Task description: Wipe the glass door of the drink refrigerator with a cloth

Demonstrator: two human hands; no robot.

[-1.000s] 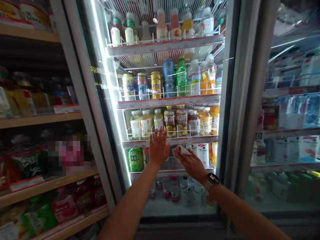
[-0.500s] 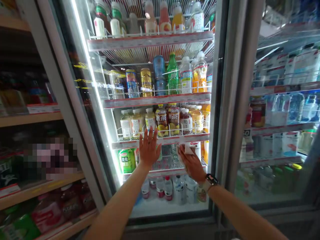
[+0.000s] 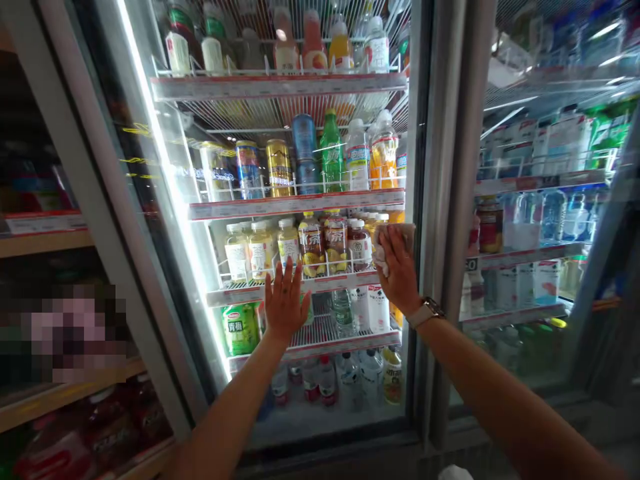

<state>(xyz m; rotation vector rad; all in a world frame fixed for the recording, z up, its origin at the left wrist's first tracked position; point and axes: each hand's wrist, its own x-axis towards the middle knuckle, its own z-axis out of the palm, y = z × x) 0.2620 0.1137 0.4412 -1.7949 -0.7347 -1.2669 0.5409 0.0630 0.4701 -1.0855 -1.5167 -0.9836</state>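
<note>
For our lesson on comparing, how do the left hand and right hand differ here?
The left hand has spread fingers; the right hand holds a cloth.
The left arm is bare; the right arm wears a watch.
The left hand is lower than the right hand.
Both are raised toward the fridge.

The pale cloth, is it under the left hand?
No, the pale cloth is under the right hand, while the left hand has its fingers spread without it.

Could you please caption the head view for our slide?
Left hand spread against a clear glass cooler door, right hand over a crumpled whitish cloth.
</note>
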